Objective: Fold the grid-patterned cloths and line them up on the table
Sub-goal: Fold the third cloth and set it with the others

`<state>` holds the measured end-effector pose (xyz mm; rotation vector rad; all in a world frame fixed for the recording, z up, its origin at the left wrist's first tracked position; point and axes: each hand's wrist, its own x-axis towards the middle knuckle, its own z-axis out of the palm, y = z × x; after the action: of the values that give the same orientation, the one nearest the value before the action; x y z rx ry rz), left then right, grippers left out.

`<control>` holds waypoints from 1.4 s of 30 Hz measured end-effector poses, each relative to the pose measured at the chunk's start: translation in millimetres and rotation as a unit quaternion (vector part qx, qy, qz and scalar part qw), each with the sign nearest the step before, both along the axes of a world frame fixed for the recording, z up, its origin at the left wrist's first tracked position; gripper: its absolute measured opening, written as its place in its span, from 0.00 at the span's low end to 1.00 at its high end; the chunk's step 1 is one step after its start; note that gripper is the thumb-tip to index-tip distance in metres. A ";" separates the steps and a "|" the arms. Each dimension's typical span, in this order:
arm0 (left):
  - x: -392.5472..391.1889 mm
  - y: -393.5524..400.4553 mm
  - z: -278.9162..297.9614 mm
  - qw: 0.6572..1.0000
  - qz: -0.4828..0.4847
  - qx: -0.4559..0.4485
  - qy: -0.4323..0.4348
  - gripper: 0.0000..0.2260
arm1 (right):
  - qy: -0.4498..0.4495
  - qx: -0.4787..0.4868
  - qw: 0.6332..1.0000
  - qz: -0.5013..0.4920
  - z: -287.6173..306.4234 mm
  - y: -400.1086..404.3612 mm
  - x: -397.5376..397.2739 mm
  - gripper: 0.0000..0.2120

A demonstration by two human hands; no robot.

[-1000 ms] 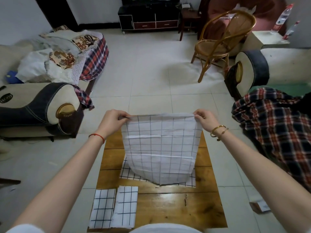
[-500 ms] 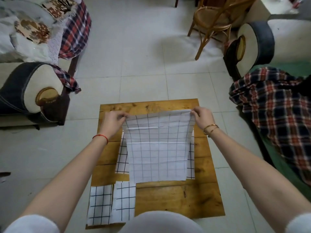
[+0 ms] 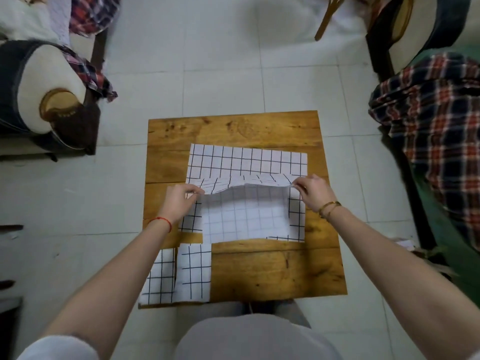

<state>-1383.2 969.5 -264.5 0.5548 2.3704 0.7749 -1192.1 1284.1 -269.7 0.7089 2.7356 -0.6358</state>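
**Both hands pinch the far edge of a grid cloth over the table**

The wooden table (image 3: 259, 268) is the landmark here. Over its middle, the left hand (image 3: 179, 201) and the right hand (image 3: 313, 190) each hold a far corner of a white grid-patterned cloth (image 3: 245, 216). Each grip is closed to a pinch: thumb and fingertips of the left hand clamp the left corner, thumb and fingertips of the right hand clamp the right corner. The held edge is raised a little and rumpled between the two hands, while the near part of the cloth lies flat on the table.

Beneath it, a larger grid cloth (image 3: 246, 159) is spread flat and shows beyond the held edge, toward the far side of the table, and in narrow strips at both sides.

At the near left corner of the table, two folded grid cloths lie side by side, touching: the outer one (image 3: 158, 279) reaches the table's left edge, the inner one (image 3: 194, 271) sits just to its right.

No container stands on the table
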 end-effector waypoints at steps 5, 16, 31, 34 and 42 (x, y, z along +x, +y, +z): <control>28.0 -17.4 -46.5 0.999 -0.023 -0.035 -0.016 0.08 | -0.048 0.010 0.998 0.032 -35.1 -24.3 25.6 0.12; 67.1 -27.4 -119.9 0.995 -0.026 -0.099 -0.013 0.14 | -0.119 0.009 0.992 0.029 -95.8 -46.1 54.4 0.15; 14.0 36.4 -178.6 0.966 -0.085 -0.171 0.173 0.28 | 0.010 0.037 0.986 0.161 -156.5 -116.1 -117.9 0.26; 11.4 41.6 -189.4 0.961 -0.088 -0.215 0.153 0.30 | -0.028 0.060 0.978 0.200 -172.5 -136.8 -135.3 0.28; 17.2 35.2 -204.3 0.958 -0.094 -0.235 0.134 0.33 | -0.067 0.115 0.970 0.205 -196.8 -137.0 -121.3 0.28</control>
<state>-1366.1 1004.6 -468.8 0.6960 2.5761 0.0407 -1313.4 1147.1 -466.6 0.2019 2.7298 -0.1741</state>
